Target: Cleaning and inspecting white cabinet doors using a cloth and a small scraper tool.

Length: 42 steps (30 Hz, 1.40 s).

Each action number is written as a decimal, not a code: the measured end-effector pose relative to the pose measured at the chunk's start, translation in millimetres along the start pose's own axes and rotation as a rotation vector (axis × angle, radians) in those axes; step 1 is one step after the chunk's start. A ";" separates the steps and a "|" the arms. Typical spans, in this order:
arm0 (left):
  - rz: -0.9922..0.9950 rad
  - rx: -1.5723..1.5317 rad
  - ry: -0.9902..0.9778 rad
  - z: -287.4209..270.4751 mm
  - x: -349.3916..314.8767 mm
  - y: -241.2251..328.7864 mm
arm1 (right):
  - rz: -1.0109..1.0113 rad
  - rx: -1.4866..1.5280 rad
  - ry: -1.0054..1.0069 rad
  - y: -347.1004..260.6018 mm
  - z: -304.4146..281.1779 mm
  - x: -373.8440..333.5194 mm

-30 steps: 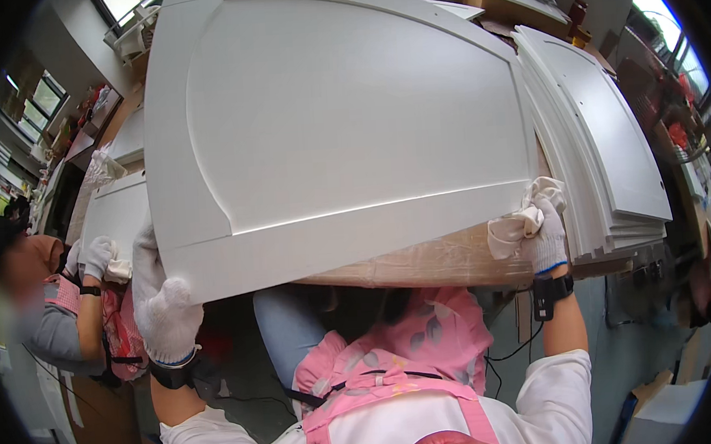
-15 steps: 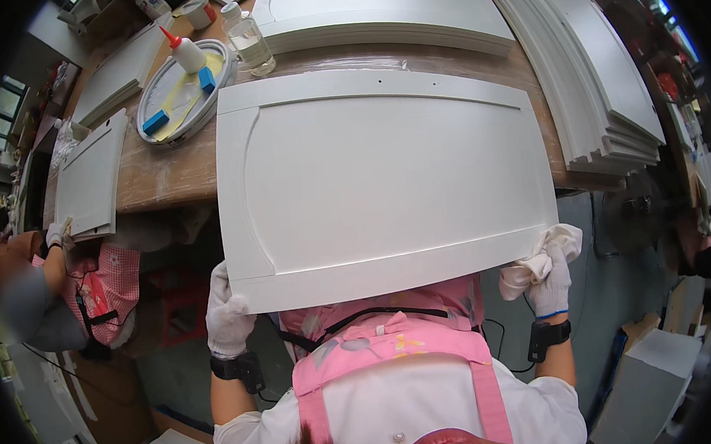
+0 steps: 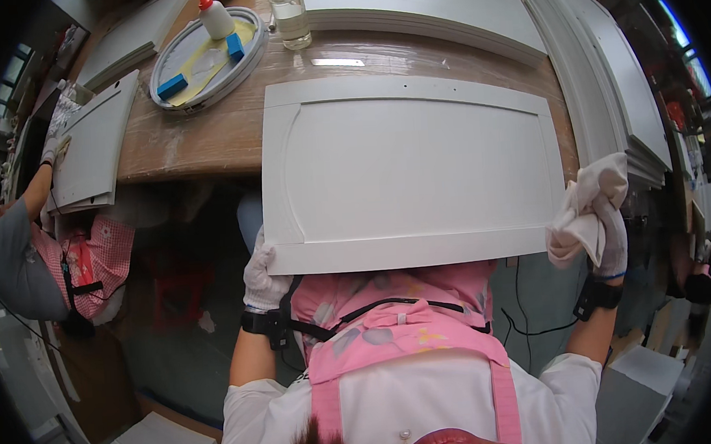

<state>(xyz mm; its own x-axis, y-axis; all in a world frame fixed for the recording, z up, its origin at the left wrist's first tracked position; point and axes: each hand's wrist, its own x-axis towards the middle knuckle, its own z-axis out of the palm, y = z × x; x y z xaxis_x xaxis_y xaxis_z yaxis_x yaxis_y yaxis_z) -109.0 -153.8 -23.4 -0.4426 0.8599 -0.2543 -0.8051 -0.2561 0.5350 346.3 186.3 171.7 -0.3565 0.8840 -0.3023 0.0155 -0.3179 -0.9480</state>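
Note:
A white cabinet door panel with a raised frame lies in front of me, its far part over the table and its near edge by my apron. My left hand, in a white glove, is closed on the panel's near left corner. A crumpled white cloth is gripped in my gloved right hand, close beside the panel's right edge. Whether the cloth touches the panel I cannot tell.
On the wrapped wooden table, a round lid bears a red-tipped squeeze bottle and blue blocks. A glass jar stands beside it. Stacked white panels lie behind; more lean right. A co-worker wipes a panel at left.
My right hand has lifted the cloth from the panel's near right corner up along its right edge. My left hand stays on its corner. The co-worker's hand has moved farther across their panel.

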 end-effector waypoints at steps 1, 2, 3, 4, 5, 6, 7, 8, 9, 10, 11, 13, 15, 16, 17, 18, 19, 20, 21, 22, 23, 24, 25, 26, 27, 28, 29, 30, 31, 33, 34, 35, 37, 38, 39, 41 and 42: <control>-0.033 -0.039 0.031 3.5 0.4 -1.5 | -0.030 -0.306 0.111 13.1 6.7 40.3; -0.021 -0.052 0.035 2.7 1.0 -2.5 | -0.066 -0.612 0.221 27.1 16.0 79.8; -0.037 -0.082 0.019 0.7 -0.6 -3.0 | -0.049 -0.900 0.227 34.2 59.5 100.1; -0.053 -0.111 0.001 -0.9 -2.1 -3.7 | -0.039 -1.188 0.233 46.3 116.1 111.6; -0.075 -0.155 0.030 5.1 -2.2 -3.6 | -0.278 -1.456 0.269 75.2 143.1 128.3; -0.066 -0.169 0.033 8.1 -1.0 -3.4 | -0.530 -1.707 0.292 102.7 168.6 146.0; -0.076 -0.200 0.044 8.4 -3.3 -3.0 | -0.535 -1.663 0.126 102.0 209.4 156.6; -0.086 -0.230 0.056 8.5 -6.2 -3.9 | -0.535 -1.612 -0.040 97.2 254.9 161.0; -0.075 -0.245 0.072 7.3 -9.0 -5.7 | -0.443 -1.634 -0.141 72.0 309.5 143.6; -0.079 -0.268 0.029 9.6 -6.0 -6.6 | -0.677 -1.579 -0.125 89.8 330.5 152.8; -0.067 -0.293 -0.002 9.8 -5.9 -7.8 | -0.791 -1.562 -0.200 99.2 359.1 143.6; -0.046 -0.299 0.024 9.1 -6.2 -10.5 | -0.967 -1.450 -0.543 119.8 401.0 112.3; -0.032 -0.309 0.041 11.1 -5.0 -9.6 | -0.895 -1.401 -1.101 123.7 399.4 50.4; -0.134 -0.373 0.072 15.4 -5.5 -6.5 | -0.758 -1.437 -1.392 107.1 398.6 22.6; -0.239 -0.431 0.104 17.4 -6.4 -4.7 | -0.503 -1.266 -1.571 90.3 389.0 22.4; -0.127 -0.393 0.089 -4.9 -5.1 -15.3 | -0.239 -1.082 -1.716 71.2 371.4 24.1; -0.123 -0.415 0.024 -8.4 -5.6 -16.5 | 0.080 -0.994 -1.643 52.0 365.2 36.8; -0.119 -0.437 -0.041 -9.7 -6.0 -15.9 | 0.153 -0.959 -1.487 52.0 354.7 59.5; -0.118 -0.441 -0.032 -13.3 -6.4 -16.7 | 0.077 -1.039 -1.162 52.8 348.5 78.1; -0.168 -0.474 -0.043 -18.3 -7.4 -19.2 | -0.098 -0.911 -0.913 54.8 340.2 103.1; -0.207 -0.511 -0.046 -22.2 -10.8 -21.1 | -0.183 -0.811 -0.684 45.3 350.6 116.1; -0.199 -0.518 -0.034 -17.4 -13.0 -19.4 | -0.560 -1.027 -0.566 38.0 347.2 139.3; -0.201 -0.499 -0.047 -4.4 -12.4 -15.2 | -0.856 -1.370 -0.431 49.9 335.2 174.1; -0.201 -0.484 -0.056 4.1 -10.5 -11.9 | -0.847 -1.376 -0.433 69.2 338.5 177.5; -0.214 -0.429 -0.066 6.2 -9.8 -10.3 | -0.988 -1.479 -0.257 92.3 352.3 173.8; -0.212 -0.433 -0.048 10.3 -8.8 -8.5 | -1.127 -1.567 -0.079 111.6 369.6 165.5; -0.198 -0.527 -0.013 15.2 -7.5 -6.9 | -1.166 -1.480 -0.329 119.5 386.9 141.0; -0.184 -0.621 0.022 19.3 -8.5 -6.2 | -1.191 -1.377 -0.575 123.2 398.2 104.2; -0.145 -0.628 0.035 21.4 -8.8 -6.3 | -1.220 -1.325 -0.791 129.2 403.4 67.0; -0.234 -0.674 0.100 33.7 -1.5 4.9 | -1.126 -1.164 -1.364 132.0 382.9 21.3; -0.189 -0.468 0.022 39.3 -6.7 3.0 | -0.985 -1.012 -1.720 129.5 363.1 13.0; -0.167 -0.554 0.037 33.1 -7.7 -1.1 | -0.598 -1.221 -1.856 101.3 354.3 5.5; -0.121 -0.636 0.080 15.3 -13.0 -6.6 | 0.092 -1.219 -1.784 58.1 330.1 23.5; -0.126 -0.619 0.069 10.0 -12.9 -8.0 | 0.350 -1.039 -1.555 48.0 312.5 47.6; -0.130 -0.597 0.062 7.1 -14.0 -8.7 | 0.203 -0.931 -1.111 49.7 298.3 59.9; -0.178 -0.547 0.001 4.4 -10.4 -11.0 | -0.070 -0.752 -0.608 44.2 281.3 98.2; -0.207 -0.496 -0.056 7.6 -10.8 -9.8 | -0.295 -0.996 -0.428 49.2 267.2 123.8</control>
<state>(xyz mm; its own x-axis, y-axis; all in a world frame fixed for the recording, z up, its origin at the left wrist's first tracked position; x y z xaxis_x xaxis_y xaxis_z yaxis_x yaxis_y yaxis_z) -93.4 -157.2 -19.8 -0.2440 0.9331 -0.2640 -0.9691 -0.2448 0.0304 53.4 188.5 114.3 -0.7582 0.6279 -0.1755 0.5489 0.4695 -0.6916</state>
